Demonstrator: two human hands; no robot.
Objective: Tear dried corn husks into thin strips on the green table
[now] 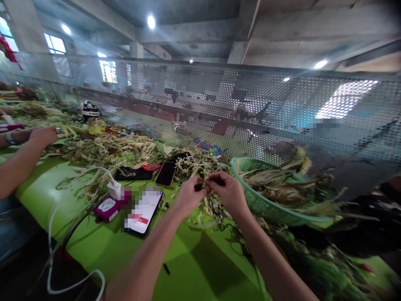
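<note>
Over the glossy green plastic-looking table (178, 261): we saw left hand (189, 195) and right hand (228, 193) pinched narrow, contents unclear.
Pale, curled dry-husk strips (193, 164): lay tangled just beyond both.

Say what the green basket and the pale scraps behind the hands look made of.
Green basket: probably plastic, faintly glossy, judging by its smooth, perforated wall. Pale scraps: seemingly dried plant matter, perhaps husk, matte, judging by their curled, ragged strips.

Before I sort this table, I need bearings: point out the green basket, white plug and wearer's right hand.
Green basket (272, 210), head view: near wall.
White plug (115, 190), head view: its body.
Wearer's right hand (231, 193), head view: its back.
</note>
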